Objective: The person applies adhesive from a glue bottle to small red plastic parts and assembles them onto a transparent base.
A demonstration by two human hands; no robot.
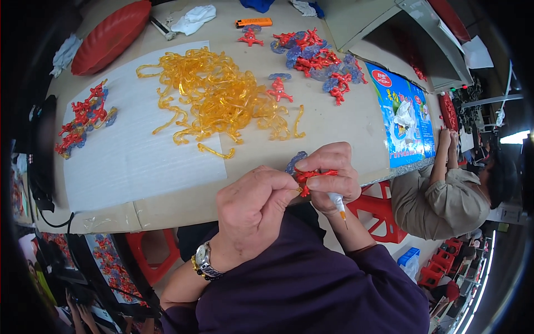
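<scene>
Just past the table's near edge, my right hand [340, 167] is closed round a small red figure [311, 177] with a translucent purple piece [296, 161] beside it. The same hand also keeps a white tube with an orange needle tip [338, 204] tucked under its fingers, the tip pointing down. Against the figure's left side, my left hand [250, 206] is closed in a pinch on a thin yellow translucent piece [299, 190], mostly hidden by the fingertips. Beyond the hands lies a heap of curled yellow translucent pieces [214, 94], partly on a white sheet [144, 172].
Red figures with purple parts lie at the left [83, 119] and in a far-right pile [311, 53]. A red tray [111, 39], a hammer [162, 28], an orange box cutter [253, 23] and a blue printed sheet [400, 117] surround the work. At right sits another person [445, 195].
</scene>
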